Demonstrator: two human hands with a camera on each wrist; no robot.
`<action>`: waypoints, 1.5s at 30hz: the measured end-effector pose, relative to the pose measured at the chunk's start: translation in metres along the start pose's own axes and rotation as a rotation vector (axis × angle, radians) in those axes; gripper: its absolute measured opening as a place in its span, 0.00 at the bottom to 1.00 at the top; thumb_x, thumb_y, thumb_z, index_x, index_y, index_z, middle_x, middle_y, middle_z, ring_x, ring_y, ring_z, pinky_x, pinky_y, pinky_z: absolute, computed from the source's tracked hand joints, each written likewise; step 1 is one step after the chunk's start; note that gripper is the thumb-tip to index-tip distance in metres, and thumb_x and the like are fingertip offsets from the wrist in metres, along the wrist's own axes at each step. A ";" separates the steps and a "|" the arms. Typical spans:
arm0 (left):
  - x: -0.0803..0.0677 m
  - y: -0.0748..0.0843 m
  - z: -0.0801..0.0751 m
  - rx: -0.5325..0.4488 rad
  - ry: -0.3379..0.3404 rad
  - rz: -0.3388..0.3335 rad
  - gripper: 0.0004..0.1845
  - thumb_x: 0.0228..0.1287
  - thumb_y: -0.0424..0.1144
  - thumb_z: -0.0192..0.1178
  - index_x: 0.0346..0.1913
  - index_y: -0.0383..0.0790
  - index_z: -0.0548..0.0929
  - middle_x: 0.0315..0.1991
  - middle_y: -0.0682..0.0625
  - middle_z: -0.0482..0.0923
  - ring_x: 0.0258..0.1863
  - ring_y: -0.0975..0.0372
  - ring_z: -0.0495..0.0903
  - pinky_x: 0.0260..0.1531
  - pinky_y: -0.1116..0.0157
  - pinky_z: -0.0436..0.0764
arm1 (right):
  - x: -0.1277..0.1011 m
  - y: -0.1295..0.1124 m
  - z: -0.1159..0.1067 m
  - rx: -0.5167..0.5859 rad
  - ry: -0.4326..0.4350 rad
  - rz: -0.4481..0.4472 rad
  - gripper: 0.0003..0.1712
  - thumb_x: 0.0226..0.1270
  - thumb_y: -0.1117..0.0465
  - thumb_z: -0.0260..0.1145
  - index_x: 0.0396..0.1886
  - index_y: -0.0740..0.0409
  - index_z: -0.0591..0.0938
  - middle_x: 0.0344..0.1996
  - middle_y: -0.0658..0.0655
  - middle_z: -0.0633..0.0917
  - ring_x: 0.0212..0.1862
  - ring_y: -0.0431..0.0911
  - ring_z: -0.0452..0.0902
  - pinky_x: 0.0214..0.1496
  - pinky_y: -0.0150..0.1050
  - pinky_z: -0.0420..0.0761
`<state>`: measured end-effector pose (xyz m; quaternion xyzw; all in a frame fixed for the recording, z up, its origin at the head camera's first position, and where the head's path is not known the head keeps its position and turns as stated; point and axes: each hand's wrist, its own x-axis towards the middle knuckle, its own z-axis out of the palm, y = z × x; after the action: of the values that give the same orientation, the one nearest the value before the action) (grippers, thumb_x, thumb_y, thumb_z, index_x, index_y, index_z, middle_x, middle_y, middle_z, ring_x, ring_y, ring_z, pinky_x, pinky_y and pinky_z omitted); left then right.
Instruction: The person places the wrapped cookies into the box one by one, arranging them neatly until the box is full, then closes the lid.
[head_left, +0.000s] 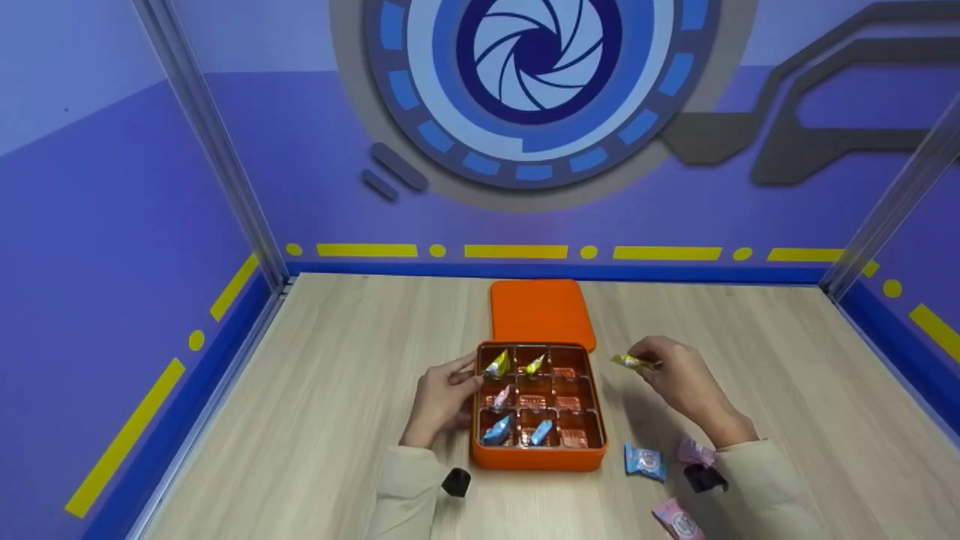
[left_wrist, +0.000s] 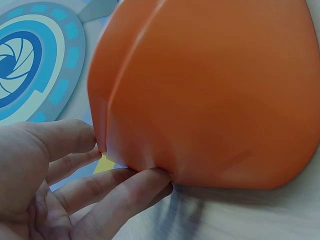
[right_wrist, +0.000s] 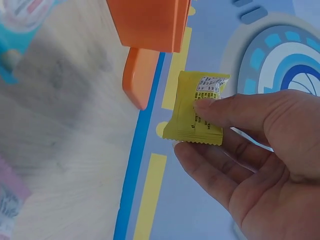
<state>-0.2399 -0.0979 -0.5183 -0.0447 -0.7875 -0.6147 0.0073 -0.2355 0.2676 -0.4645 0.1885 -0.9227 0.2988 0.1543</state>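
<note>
A: Status?
B: Right grip [head_left: 686, 379] pinches yellow packet [head_left: 632, 361], right of orange box [head_left: 538, 458]; left grip [head_left: 441, 394] pinches box edge.
A: Nearby?
B: Blue packet [head_left: 645, 462] on desk [head_left: 360, 337]; pink packet [head_left: 696, 451] partly behind black clip [head_left: 705, 478].

The head camera looks forward and down over the bench [head_left: 337, 390], far enough back to take in its far corners and the back wall [head_left: 285, 135]. The left wrist camera sits close behind the left fingers [left_wrist: 122, 197], facing the orange box [left_wrist: 215, 100], which fills most of its frame. The right wrist camera, rolled sideways, looks past the right fingers [right_wrist: 235, 111]; it and the head view share the yellow candy packet [right_wrist: 186, 112] and orange lid [right_wrist: 140, 75]. All three catch the wall's round emblem [head_left: 538, 49].
</note>
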 end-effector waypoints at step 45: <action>-0.001 -0.001 -0.001 -0.016 -0.002 -0.005 0.26 0.69 0.31 0.69 0.70 0.36 0.81 0.52 0.33 0.87 0.45 0.48 0.90 0.27 0.54 0.90 | 0.039 -0.030 0.030 0.025 -0.212 -0.235 0.13 0.64 0.81 0.72 0.41 0.61 0.88 0.39 0.55 0.87 0.43 0.51 0.87 0.46 0.50 0.89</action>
<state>-0.2392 -0.0997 -0.5195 -0.0434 -0.7826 -0.6210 0.0048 -0.2619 0.2167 -0.4578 0.3274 -0.9016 0.2685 0.0878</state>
